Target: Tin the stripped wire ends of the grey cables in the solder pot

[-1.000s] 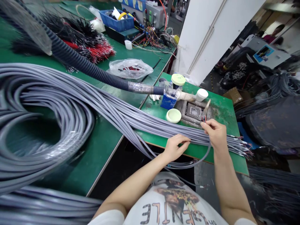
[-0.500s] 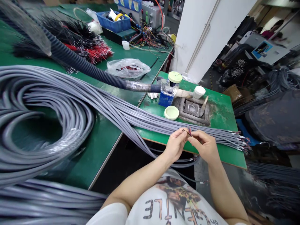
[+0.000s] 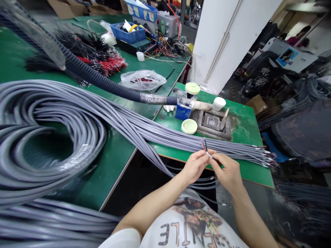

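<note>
Between my two hands is the stripped end of a grey cable, with red and black wires fanning up and away from me. My left hand pinches it from the left, thumb and fingertips closed. From the right, my right hand pinches the same end, its fingertips almost touching the left ones. Just beyond both hands lies a bundle of grey cables, their stripped ends fanned out on the right. Much of the held cable is hidden by my fingers.
A solder pot is set in the green board, a scraper leaning on it. An extraction hose ends beside it. Nearby stand a pale green dish, a white cup and a blue box. Coiled cables fill the left.
The red and black wires now stand up and spread apart above my fingertips, where they were bunched between them. Both hands have shifted slightly toward me.
</note>
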### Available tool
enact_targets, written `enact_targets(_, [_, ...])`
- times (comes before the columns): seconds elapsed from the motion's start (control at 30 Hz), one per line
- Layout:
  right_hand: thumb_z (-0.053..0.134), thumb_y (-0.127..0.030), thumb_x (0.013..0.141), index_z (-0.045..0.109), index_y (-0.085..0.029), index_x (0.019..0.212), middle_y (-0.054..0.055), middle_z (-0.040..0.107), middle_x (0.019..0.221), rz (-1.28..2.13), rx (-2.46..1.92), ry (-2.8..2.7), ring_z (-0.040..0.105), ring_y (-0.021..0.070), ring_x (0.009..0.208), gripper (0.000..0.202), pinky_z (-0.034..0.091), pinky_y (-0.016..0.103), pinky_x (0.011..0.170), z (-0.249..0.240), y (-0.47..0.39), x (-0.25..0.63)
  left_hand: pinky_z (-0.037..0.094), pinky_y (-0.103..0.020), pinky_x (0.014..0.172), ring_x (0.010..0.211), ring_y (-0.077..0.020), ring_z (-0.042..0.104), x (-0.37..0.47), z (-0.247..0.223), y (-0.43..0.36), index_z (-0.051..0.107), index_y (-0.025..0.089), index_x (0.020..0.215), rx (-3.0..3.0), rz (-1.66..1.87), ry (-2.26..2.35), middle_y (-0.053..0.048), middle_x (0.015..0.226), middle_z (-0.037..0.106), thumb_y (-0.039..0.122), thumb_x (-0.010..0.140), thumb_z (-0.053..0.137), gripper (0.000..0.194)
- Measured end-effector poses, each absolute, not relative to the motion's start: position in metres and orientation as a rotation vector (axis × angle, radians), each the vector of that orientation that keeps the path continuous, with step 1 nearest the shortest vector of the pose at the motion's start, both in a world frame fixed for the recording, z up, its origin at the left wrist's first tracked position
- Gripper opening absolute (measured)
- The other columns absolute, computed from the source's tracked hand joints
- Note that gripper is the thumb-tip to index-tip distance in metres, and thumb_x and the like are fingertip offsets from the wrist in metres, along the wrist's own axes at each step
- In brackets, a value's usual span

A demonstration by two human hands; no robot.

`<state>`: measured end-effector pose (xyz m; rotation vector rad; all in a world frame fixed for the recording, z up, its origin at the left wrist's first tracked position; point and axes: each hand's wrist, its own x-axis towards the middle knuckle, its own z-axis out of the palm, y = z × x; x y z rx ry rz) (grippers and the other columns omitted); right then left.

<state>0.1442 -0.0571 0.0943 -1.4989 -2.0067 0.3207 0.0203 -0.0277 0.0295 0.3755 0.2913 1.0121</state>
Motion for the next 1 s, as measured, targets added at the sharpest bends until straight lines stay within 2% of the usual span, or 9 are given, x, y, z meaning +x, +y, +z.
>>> enact_targets(0.13, [0.062, -0.023, 0.086, 0.068, -0.022, 0.093, 0.003, 0.072, 0.087, 0.269, -1.478, -2.086, 0.062, 0.018, 0.079, 0.01, 0.047, 0.031, 0.074, 0.117, -0.057, 0.151, 0.045, -0.028, 0.086, 0.088, -0.0152, 0.062, 0.018, 0.024, -0.027, 0.075, 0.015, 0.09, 0.489, 1.026, 0.359, -0.007, 0.092, 0.071, 0.033, 0.075, 0.074, 0.023])
enact_targets(0.27, [0.062, -0.025, 0.086, 0.069, -0.022, 0.087, 0.001, 0.067, 0.073, 0.318, -1.448, -2.027, 0.059, 0.0153, 0.067, 0.008, 0.045, 0.028, 0.065, 0.136, -0.05, 0.145, 0.046, -0.03, 0.085, 0.08, -0.0148, 0.063, 0.02, 0.02, -0.028, 0.076, 0.017, 0.088, 0.654, 1.018, 0.426, -0.003, 0.083, 0.072, 0.033, 0.076, 0.073, 0.021])
enact_targets(0.37, [0.066, -0.026, 0.082, 0.07, -0.021, 0.089, 0.0, 0.064, 0.067, 0.405, -1.48, -2.029, 0.057, 0.0139, 0.061, 0.01, 0.044, 0.027, 0.06, 0.139, -0.042, 0.138, 0.045, -0.032, 0.09, 0.087, -0.0179, 0.065, 0.021, 0.021, -0.032, 0.076, 0.018, 0.091, 0.759, 1.024, 0.45, -0.004, 0.088, 0.074, 0.034, 0.077, 0.072, 0.022])
enact_targets(0.53, [0.069, -0.023, 0.077, 0.071, -0.02, 0.087, 0.0, 0.064, 0.07, 0.56, -1.544, -1.988, 0.055, 0.0121, 0.059, 0.01, 0.042, 0.024, 0.056, 0.135, -0.032, 0.138, 0.045, -0.036, 0.093, 0.094, -0.0222, 0.065, 0.017, 0.023, -0.033, 0.076, 0.018, 0.094, 0.853, 1.004, 0.472, -0.005, 0.094, 0.074, 0.037, 0.077, 0.071, 0.027])
enact_targets(0.6, [0.069, -0.022, 0.077, 0.071, -0.02, 0.08, -0.001, 0.064, 0.069, 0.649, -1.512, -1.965, 0.053, 0.0111, 0.057, 0.004, 0.041, 0.023, 0.054, 0.134, -0.03, 0.14, 0.046, -0.035, 0.09, 0.09, -0.0218, 0.065, 0.016, 0.022, -0.033, 0.077, 0.017, 0.088, 0.876, 1.003, 0.478, -0.005, 0.088, 0.073, 0.038, 0.076, 0.072, 0.025])
enact_targets(0.67, [0.068, -0.021, 0.078, 0.068, -0.019, 0.07, -0.001, 0.062, 0.065, 0.684, -1.469, -1.927, 0.052, 0.0105, 0.055, 0.008, 0.04, 0.023, 0.052, 0.132, -0.03, 0.14, 0.047, -0.034, 0.086, 0.084, -0.0203, 0.065, 0.016, 0.021, -0.032, 0.077, 0.016, 0.082, 0.882, 1.011, 0.49, -0.005, 0.081, 0.072, 0.038, 0.075, 0.073, 0.024])
enact_targets(0.77, [0.068, -0.021, 0.079, 0.067, -0.019, 0.068, -0.001, 0.062, 0.063, 0.514, -1.4, -1.898, 0.053, 0.0114, 0.056, 0.012, 0.041, 0.025, 0.054, 0.124, -0.034, 0.138, 0.05, -0.032, 0.078, 0.075, -0.0174, 0.063, 0.017, 0.019, -0.031, 0.076, 0.014, 0.079, 0.807, 1.013, 0.498, -0.004, 0.076, 0.07, 0.038, 0.074, 0.073, 0.025])
enact_targets(0.9, [0.065, -0.018, 0.082, 0.07, -0.02, 0.081, 0.002, 0.067, 0.068, 0.137, -1.308, -1.988, 0.057, 0.0153, 0.064, 0.006, 0.043, 0.03, 0.062, 0.111, -0.042, 0.133, 0.051, -0.031, 0.073, 0.072, -0.0152, 0.063, 0.019, 0.018, -0.03, 0.075, 0.013, 0.084, 0.612, 1.021, 0.47, -0.004, 0.079, 0.07, 0.039, 0.07, 0.077, 0.029])
enact_targets(1.0, [0.064, -0.017, 0.083, 0.071, -0.023, 0.09, 0.003, 0.07, 0.073, 0.054, -1.272, -2.077, 0.059, 0.0167, 0.066, 0.011, 0.045, 0.034, 0.065, 0.107, -0.044, 0.139, 0.052, -0.029, 0.073, 0.07, -0.0137, 0.063, 0.017, 0.019, -0.027, 0.074, 0.012, 0.08, 0.508, 1.01, 0.44, -0.005, 0.078, 0.07, 0.037, 0.068, 0.079, 0.028])
